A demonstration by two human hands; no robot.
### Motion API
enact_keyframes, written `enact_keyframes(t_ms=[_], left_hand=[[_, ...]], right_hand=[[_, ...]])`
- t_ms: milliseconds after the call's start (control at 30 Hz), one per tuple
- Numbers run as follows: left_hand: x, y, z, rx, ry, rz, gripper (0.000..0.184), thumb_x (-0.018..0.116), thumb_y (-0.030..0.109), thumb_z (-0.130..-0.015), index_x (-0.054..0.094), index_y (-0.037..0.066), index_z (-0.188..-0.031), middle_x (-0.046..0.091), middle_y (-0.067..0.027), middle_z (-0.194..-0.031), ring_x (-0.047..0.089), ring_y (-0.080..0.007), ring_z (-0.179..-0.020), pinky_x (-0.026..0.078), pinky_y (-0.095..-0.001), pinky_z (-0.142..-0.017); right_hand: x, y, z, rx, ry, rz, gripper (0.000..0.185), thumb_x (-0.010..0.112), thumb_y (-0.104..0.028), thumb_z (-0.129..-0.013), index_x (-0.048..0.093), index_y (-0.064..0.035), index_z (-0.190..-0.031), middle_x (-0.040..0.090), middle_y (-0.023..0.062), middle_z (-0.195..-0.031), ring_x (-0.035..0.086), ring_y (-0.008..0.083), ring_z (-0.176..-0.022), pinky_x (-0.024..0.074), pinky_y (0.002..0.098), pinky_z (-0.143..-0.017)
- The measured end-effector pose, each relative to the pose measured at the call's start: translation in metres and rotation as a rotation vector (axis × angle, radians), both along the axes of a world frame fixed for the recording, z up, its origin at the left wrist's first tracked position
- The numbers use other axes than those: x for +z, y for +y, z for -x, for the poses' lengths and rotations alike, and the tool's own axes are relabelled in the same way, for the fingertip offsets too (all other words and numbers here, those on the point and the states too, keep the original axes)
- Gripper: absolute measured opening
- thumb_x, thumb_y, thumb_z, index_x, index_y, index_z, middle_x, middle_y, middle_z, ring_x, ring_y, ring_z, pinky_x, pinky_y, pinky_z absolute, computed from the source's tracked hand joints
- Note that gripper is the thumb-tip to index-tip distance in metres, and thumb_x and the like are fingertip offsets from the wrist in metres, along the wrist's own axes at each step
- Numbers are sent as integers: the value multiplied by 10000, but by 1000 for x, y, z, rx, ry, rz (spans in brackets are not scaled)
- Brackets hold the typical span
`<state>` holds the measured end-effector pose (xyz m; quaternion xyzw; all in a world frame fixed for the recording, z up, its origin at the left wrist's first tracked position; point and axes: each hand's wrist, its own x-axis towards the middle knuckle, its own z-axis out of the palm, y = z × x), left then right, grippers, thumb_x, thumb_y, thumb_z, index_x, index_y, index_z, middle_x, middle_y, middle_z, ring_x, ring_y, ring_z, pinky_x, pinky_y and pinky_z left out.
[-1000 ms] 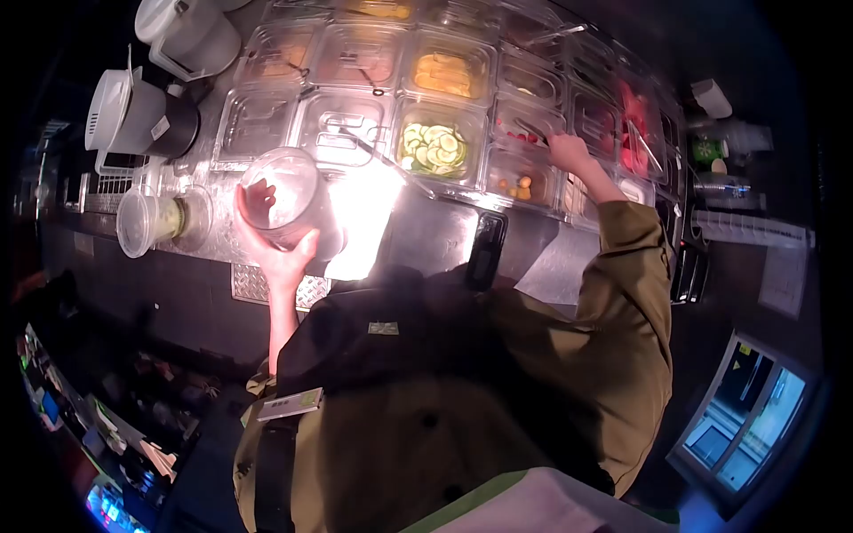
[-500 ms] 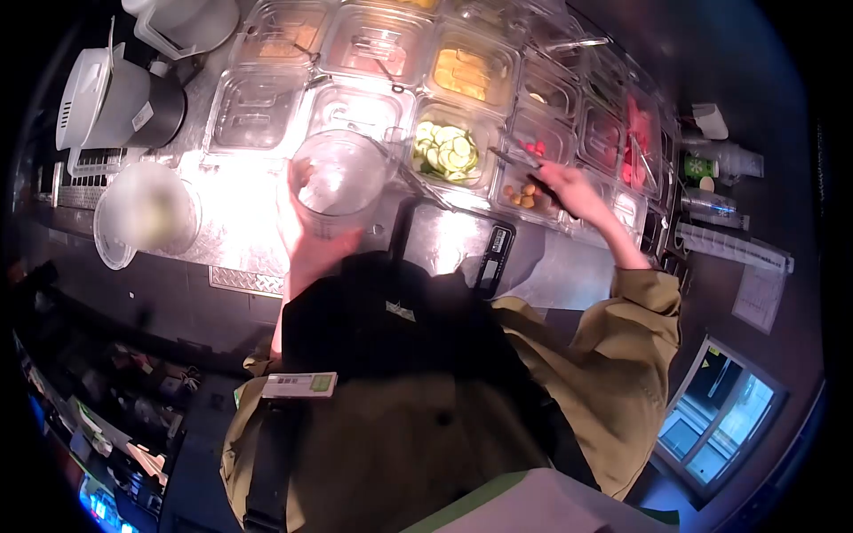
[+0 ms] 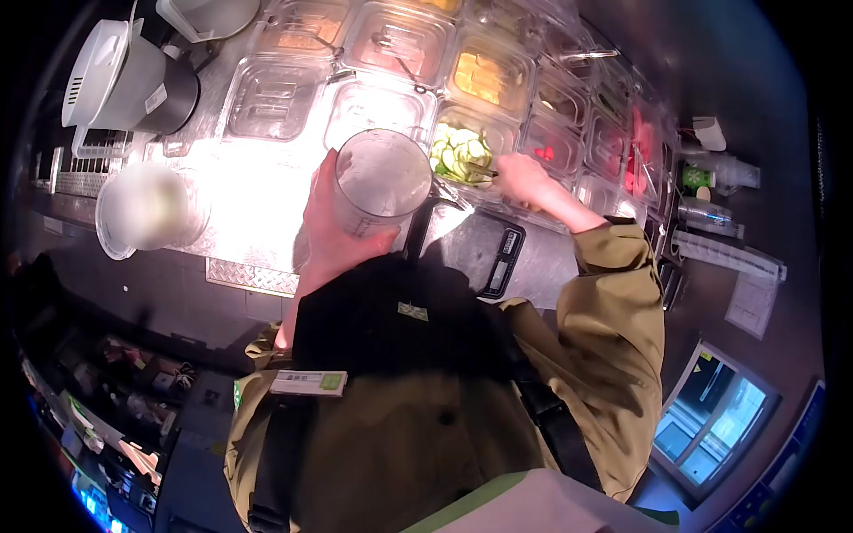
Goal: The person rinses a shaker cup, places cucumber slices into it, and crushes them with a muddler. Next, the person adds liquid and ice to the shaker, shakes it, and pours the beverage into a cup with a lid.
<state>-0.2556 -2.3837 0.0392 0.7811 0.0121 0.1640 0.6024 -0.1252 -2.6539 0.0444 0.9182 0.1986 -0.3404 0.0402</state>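
My left hand is wrapped round a clear measuring cup, its open top facing me and marks showing on its side. To the right, my right hand grips metal tongs, mostly hidden by the fingers. Their tips reach into a clear container of pale green slices with dark green rims; whether a slice is between them I cannot tell. The forearm covers the small container that lies under it.
Lidded clear containers, one with yellow pieces, one with red pieces, fill the counter's back. A black-edged scale lies in front. At left stand a blurred round tub and a large pitcher.
My right hand has moved left with the tongs, from above the small brown items to the green slices. The cup in my left hand has shifted right relative to the containers.
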Motion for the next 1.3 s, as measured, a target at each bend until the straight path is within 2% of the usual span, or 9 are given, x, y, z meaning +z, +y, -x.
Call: enact_keyframes(t_ms=[167, 267, 567, 600, 733, 833, 967, 1033, 1300], left_hand=[[20, 3, -6, -121, 29, -288, 965, 775, 174, -495, 289, -17, -1307, 435, -190, -1207, 445, -303, -1122, 389, -366, -917], [28, -4, -13, -193, 99, -367, 949, 773, 157, -502, 299, 20, -1313, 423, -194, -1217, 444, -329, -1102, 400, -379, -900], [23, -24, -31, -342, 63, -399, 962, 777, 186, -495, 299, 39, -1316, 397, -200, -1224, 395, -367, -1118, 325, -420, -954], [25, -26, -33, -373, 79, -386, 982, 784, 168, -485, 287, 31, -1321, 399, -205, -1233, 387, -370, -1135, 316, -419, -961], [29, -30, -30, -394, 15, -344, 1028, 795, 172, -481, 244, 21, -1336, 390, -200, -1251, 371, -340, -1170, 304, -405, -985], [26, -27, -23, -310, 41, -252, 1030, 797, 176, -481, 239, 10, -1331, 390, -201, -1255, 369, -331, -1178, 308, -404, -987], [9, -17, -10, -132, 110, -117, 996, 794, 193, -477, 280, -5, -1307, 394, -216, -1247, 389, -352, -1154, 333, -411, -966], [4, -14, -6, -75, 203, -49, 996, 791, 180, -477, 276, -8, -1308, 395, -220, -1243, 398, -350, -1147, 343, -407, -959], [-13, -1, 4, -21, 283, -134, 974, 782, 164, -495, 277, -18, -1307, 391, -224, -1236, 404, -359, -1136, 355, -405, -948]], right_hand=[[49, -48, -2, -233, 78, -364, 276, 545, -210, -835, 604, 21, -696, 594, 99, -571, 591, 160, -516, 448, 297, -481], [55, -72, 4, -593, 325, -444, 296, 526, -206, -844, 572, 24, -664, 563, 63, -596, 550, 111, -506, 426, 258, -481], [102, -85, 42, -603, 274, -844, 270, 511, -192, -875, 566, -12, -681, 510, -6, -568, 428, 46, -469, 331, 209, -453], [108, -85, 44, -552, 341, -873, 233, 510, -203, -876, 628, -5, -841, 520, 0, -592, 435, 49, -487, 354, 212, -468], [132, -51, 52, -366, 357, -788, 375, 520, -209, -870, 512, -57, -1213, 540, 4, -637, 455, 65, -528, 400, 209, -514], [128, -55, 30, -480, 263, -803, 372, 533, -246, -856, 549, -32, -1160, 575, 44, -700, 481, 94, -552, 419, 238, -538], [42, -33, 15, -96, -137, 0, 277, 518, -217, -815, 637, 16, -908, 616, 197, -742, 618, 308, -677, 492, 376, -626], [10, -12, 18, -30, -128, 25, 292, 539, -280, -809, 640, -7, -823, 627, 190, -815, 617, 335, -794, 494, 405, -710], [-19, 22, 28, 205, -154, 76, 166, 523, -132, -725, 657, -33, -734, 645, 154, -773, 644, 279, -747, 514, 378, -631]])
